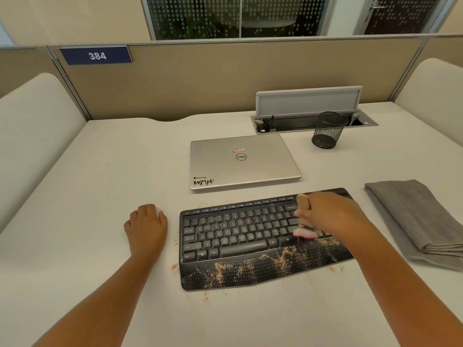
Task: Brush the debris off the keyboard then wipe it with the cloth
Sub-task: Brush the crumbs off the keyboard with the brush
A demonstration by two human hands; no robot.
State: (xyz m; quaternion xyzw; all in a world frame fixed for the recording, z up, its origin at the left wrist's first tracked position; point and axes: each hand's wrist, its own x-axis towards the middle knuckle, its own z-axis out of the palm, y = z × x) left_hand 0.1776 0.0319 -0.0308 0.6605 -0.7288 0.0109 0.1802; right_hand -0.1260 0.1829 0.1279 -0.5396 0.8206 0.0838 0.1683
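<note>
A black keyboard (233,236) lies on the white desk, with tan crumbs of debris (283,259) spread over its palm rest and around its edges. My right hand (330,211) is shut on a small brush (304,230) with a wooden handle and pinkish bristles; the bristles touch the keys on the right side and look blurred. My left hand (146,227) rests flat on the desk just left of the keyboard, holding nothing. A folded grey cloth (416,216) lies to the right of the keyboard.
A shut silver laptop (243,162) lies right behind the keyboard. A black mesh pen cup (328,130) stands at the back right, in front of an open cable tray (313,118). Padded partitions enclose the desk (100,171) on the left, back and right.
</note>
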